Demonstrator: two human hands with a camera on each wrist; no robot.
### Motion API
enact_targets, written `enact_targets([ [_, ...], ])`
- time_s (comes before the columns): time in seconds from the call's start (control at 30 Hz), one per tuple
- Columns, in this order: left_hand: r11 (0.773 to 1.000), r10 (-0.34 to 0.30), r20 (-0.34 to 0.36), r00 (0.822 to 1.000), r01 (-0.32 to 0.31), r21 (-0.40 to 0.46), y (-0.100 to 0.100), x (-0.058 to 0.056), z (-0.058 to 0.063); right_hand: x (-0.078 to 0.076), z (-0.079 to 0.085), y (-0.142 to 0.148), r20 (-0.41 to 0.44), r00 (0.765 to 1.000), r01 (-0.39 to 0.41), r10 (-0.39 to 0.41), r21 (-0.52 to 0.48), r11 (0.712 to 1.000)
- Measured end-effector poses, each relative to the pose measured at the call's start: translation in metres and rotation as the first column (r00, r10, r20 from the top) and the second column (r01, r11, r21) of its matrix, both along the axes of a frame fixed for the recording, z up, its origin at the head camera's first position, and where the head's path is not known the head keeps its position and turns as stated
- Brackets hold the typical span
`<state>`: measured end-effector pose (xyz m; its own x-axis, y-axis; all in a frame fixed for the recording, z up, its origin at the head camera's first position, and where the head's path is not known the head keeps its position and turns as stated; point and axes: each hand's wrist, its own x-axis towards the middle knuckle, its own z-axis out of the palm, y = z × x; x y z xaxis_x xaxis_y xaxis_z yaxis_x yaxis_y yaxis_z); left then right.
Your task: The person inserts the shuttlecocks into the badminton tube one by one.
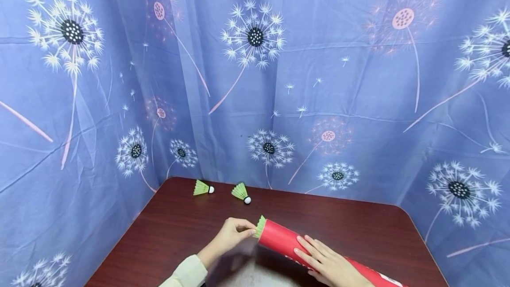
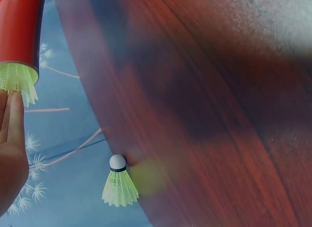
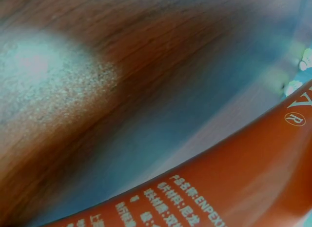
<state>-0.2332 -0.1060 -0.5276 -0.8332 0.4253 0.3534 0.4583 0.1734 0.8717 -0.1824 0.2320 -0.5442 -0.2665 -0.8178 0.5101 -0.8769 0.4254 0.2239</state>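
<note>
The person's left hand (image 1: 233,234) pinches the skirt of a yellow-green shuttlecock (image 1: 260,226) between thumb and forefinger, at the mouth of a red shuttlecock tube (image 1: 280,236). The right hand (image 1: 334,266) rests on the tube's side, its visible fingers fairly straight and slightly spread. This shuttlecock is partway inside, its skirt rim out and its head hidden, so the step looks unfinished; whether it is entering or leaving cannot be told. 2 others, the left loose shuttlecock (image 1: 202,188) and the right loose shuttlecock (image 1: 241,192), lie outside, near the far edge of the wood-grain table (image 1: 175,220). A blue dandelion-print curtain (image 1: 330,87) hangs just behind them. The left fingers and the tube wall block sight of the interior.
</note>
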Motion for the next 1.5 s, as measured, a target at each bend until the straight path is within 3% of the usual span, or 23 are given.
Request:
enact_targets([
  [0.27,1.0,0.006,-0.024,1.0,-0.006,-0.008,0.006,0.002,-0.001,0.0,-0.001,0.0,0.002,1.0,0.013,-0.013,-0.006,1.0],
  [0.6,0.999,-0.017,0.062,0.998,0.015,0.029,0.012,0.003,-0.001,0.0,0.0,-0.001,-0.002,1.0,0.008,-0.008,-0.013,1.0],
  [0.8,1.0,0.006,0.071,0.997,-0.005,-0.016,0.015,0.002,0.001,0.001,0.002,0.0,0.011,0.999,0.03,-0.03,0.016,0.999],
  [0.97,0.996,0.039,0.081,0.996,-0.033,-0.08,0.017,0.008,0.016,0.001,0.005,-0.002,0.007,1.0,0.028,-0.028,0.018,0.999],
  [1.13,0.996,0.014,0.091,0.996,-0.006,-0.088,0.016,0.016,0.038,0.0,0.006,-0.003,0.005,1.0,0.029,-0.029,0.02,0.999],
  [1.23,0.996,-0.006,0.091,0.996,0.014,-0.086,0.013,0.017,0.042,-0.001,0.006,-0.003,0.009,1.0,0.022,-0.023,0.013,1.0],
  [1.37,0.995,-0.06,0.071,0.996,0.066,-0.078,0.009,0.012,0.037,-0.002,0.006,-0.004,0.023,1.0,0.018,-0.018,0.006,1.0],
  [1.5,0.991,-0.118,0.064,0.991,0.121,-0.055,0.001,0.001,0.02,-0.002,0.005,-0.004,0.023,1.0,0.018,-0.018,-0.001,1.0],
])
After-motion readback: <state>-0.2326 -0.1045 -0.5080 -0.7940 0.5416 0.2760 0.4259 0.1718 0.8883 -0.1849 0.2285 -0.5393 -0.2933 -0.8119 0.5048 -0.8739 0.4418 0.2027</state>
